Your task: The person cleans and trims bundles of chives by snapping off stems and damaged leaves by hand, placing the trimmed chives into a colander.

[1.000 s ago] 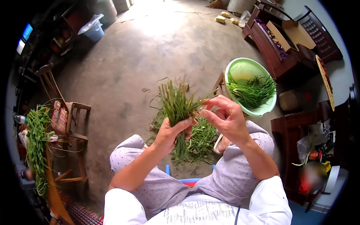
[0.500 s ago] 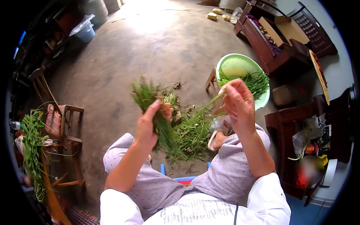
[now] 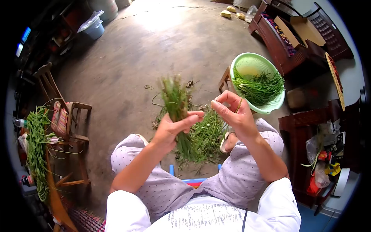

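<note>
My left hand [image 3: 170,131] is closed round an upright bunch of chives [image 3: 174,96], whose tops are blurred by motion. To the right, my right hand [image 3: 237,116] is raised, thumb and fingertips pinched together. A thin chive stalk [image 3: 240,105] shows by its fingers, partly hidden by the hand. Beneath both hands a loose heap of chives and trimmings [image 3: 206,141] lies on the floor between my feet. Beyond my right hand, a light green plastic basket [image 3: 246,62] holds more chives [image 3: 262,87].
The basket rests on a wooden stool [image 3: 224,78]. At left, leafy green stems [image 3: 37,143] hang beside a wooden chair [image 3: 63,116]. A dark wooden table [image 3: 293,127] with bags stands at right. A blue bin [image 3: 94,30] is farther off on the concrete floor [image 3: 127,69].
My left hand has moved right with the bunch, bringing it more upright. My right hand has come lower and a little left, and the long stalks stretching from it no longer show.
</note>
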Demonstrator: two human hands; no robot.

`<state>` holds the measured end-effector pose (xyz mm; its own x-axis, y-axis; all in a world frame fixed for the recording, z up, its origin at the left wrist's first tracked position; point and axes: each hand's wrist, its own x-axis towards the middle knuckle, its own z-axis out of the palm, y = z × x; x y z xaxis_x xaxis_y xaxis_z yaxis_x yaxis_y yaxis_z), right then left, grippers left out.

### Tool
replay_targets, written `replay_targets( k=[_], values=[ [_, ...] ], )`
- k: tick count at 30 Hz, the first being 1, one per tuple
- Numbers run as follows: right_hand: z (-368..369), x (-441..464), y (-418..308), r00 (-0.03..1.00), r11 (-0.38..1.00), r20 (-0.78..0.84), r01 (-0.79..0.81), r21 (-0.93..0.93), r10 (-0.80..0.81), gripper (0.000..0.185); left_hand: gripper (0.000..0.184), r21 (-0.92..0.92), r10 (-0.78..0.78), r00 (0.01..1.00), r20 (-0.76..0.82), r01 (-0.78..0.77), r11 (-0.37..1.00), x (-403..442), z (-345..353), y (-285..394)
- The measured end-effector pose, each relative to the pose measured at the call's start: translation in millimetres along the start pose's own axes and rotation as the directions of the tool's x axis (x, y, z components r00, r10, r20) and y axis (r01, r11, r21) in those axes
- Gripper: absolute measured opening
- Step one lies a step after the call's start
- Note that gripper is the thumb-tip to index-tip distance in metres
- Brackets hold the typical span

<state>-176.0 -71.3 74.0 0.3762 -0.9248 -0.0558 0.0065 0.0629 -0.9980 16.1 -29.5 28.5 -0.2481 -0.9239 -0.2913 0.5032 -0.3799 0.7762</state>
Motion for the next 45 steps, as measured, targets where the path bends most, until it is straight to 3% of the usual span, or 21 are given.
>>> replay_targets(
  k=[2,5,9,11,14,16,18,19,20,23,26,29,33,35,39,42,44,45],
  values=[
    [4,0,3,0.999,0.999,0.015,0.034,-0.031,-0.033,0.014,0.019,0.007,-0.006,1.000,0.026,0.006,1.000,-1,4,-3],
    [4,-1,4,0.997,0.996,0.064,-0.044,-0.077,0.049,0.014,0.016,0.067,0.046,0.999,-0.014,-0.045,0.997,-1,8,-1],
    [10,-2,-1,0.998,0.999,0.063,-0.022,-0.036,0.025,0.014,0.011,0.098,0.083,0.996,-0.043,-0.078,0.992,-3,8,-1],
    [9,-3,-4,0.996,0.952,0.086,0.049,-0.302,-0.024,0.013,0.011,0.146,0.120,0.990,-0.069,-0.109,0.983,-4,8,-1],
    [6,-3,-10,1.000,0.983,0.013,-0.004,-0.181,0.006,0.013,0.010,0.167,0.105,0.992,-0.070,-0.092,0.982,-6,7,1],
    [-5,0,-7,1.000,0.976,-0.004,0.003,-0.219,-0.004,0.011,0.010,0.151,0.098,0.992,-0.080,-0.085,0.985,-6,6,1],
    [-10,4,-8,0.993,0.952,-0.026,0.104,-0.287,-0.117,0.014,0.010,0.134,0.091,0.992,-0.090,-0.079,0.988,-7,5,1],
    [-9,0,-21,0.982,0.848,0.021,0.171,-0.501,-0.186,0.020,0.012,0.116,0.081,0.993,-0.081,-0.071,0.991,-7,5,2],
    [-6,-1,-21,0.982,0.848,0.020,0.172,-0.502,-0.187,0.020,0.013,0.097,0.070,0.995,-0.071,-0.063,0.993,-8,5,2],
    [0,-3,-14,0.992,0.974,0.096,-0.058,-0.219,0.081,0.022,0.015,0.072,0.054,0.997,-0.061,-0.050,0.996,-8,9,1],
    [0,-1,-6,0.987,0.990,0.122,-0.088,-0.109,0.101,0.018,0.016,0.090,0.081,0.996,-0.034,-0.078,0.993,-9,15,2],
    [2,-2,-6,0.989,0.985,0.106,-0.087,-0.149,0.103,0.015,0.017,0.202,0.115,0.993,0.018,-0.116,0.973,-9,14,2],
    [4,-3,-8,0.994,0.962,0.099,-0.012,-0.273,0.041,0.011,0.016,0.216,0.093,0.996,0.006,-0.092,0.972,-7,11,1],
    [3,-2,-4,0.984,0.922,0.114,0.166,-0.349,-0.134,0.008,0.017,0.152,0.046,0.999,-0.009,-0.044,0.987,-8,12,4],
    [6,-5,-8,0.989,0.933,0.095,0.137,-0.332,-0.112,0.006,0.018,0.072,-0.056,0.998,0.037,0.054,0.996,-7,9,4],
    [8,-6,-9,0.977,0.911,0.076,0.215,-0.351,-0.201,0.004,0.019,-0.008,-0.090,0.995,0.039,0.090,0.996,-7,9,3],
    [6,-6,-10,0.995,0.979,-0.009,0.095,-0.182,-0.098,0.011,0.022,-0.057,-0.107,0.993,0.044,0.109,0.992,-8,9,3],
    [5,-6,-10,0.995,0.979,-0.009,0.095,-0.182,-0.099,0.011,0.022,-0.057,-0.106,0.993,0.044,0.109,0.992,-8,9,3]
  ],
)
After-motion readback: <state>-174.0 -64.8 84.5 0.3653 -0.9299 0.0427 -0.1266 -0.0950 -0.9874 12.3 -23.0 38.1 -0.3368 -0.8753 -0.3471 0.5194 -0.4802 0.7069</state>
